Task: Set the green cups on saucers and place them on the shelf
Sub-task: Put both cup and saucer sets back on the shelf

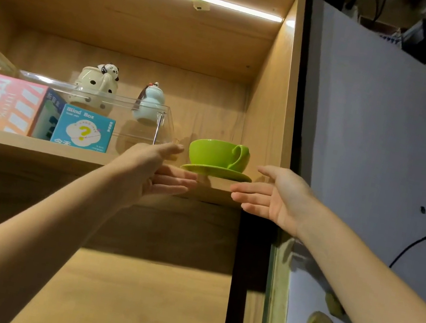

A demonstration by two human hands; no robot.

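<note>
Cup in glossy green ceramic (pixel 219 153) sits on its green saucer (pixel 216 172) at the wooden shelf's (pixel 37 149) front edge, handle toward three o'clock. Left hand (pixel 153 170) and right hand (pixel 271 197) flank it, fingers spread, holding nothing; nudge the saucer rim inward evenly.

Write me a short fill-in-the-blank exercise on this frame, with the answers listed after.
1. The green cup sits on a matching green ____, near the shelf edge.
2. The cup's handle points toward the person's ____ hand.
3. Both the left hand and the right hand are ____, touching neither cup nor saucer.
4. The blue carton left of the cup reads "Blind ____".

Answers: saucer; right; open; Box
</note>
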